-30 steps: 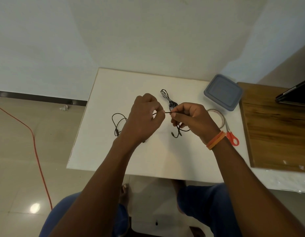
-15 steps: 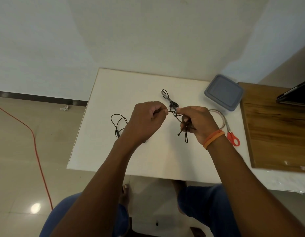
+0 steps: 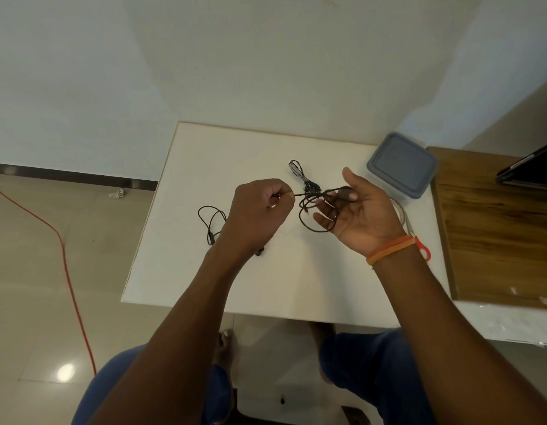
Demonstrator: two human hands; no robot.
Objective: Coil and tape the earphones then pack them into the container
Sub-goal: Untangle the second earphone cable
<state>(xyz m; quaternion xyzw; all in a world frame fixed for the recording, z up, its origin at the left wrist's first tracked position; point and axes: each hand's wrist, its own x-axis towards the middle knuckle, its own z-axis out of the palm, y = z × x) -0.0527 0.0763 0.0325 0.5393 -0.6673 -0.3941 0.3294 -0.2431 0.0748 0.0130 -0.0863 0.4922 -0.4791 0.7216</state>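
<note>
Above the white table (image 3: 189,271), my left hand (image 3: 256,216) pinches a black earphone cable (image 3: 315,219) at its fingertips. From there the cable runs right and hangs in loose loops around the spread fingers of my right hand (image 3: 364,210), whose palm faces up with the thumb raised. A coiled, bound earphone (image 3: 301,176) lies on the table just behind the hands. Another loose black earphone (image 3: 212,222) lies left of my left wrist, partly hidden by it. The grey-blue lidded container (image 3: 402,165) stands at the back right of the table.
A tape roll (image 3: 402,210) and red-handled scissors (image 3: 423,250) lie behind my right wrist, mostly hidden. A wooden board (image 3: 495,228) with a dark flat device (image 3: 529,170) adjoins the table on the right. An orange cord (image 3: 67,265) runs across the floor at left.
My right hand has turned palm up and spread its fingers, with the cable now looped around them. My left hand has kept its pinch on the cable, staying near the same spot.
</note>
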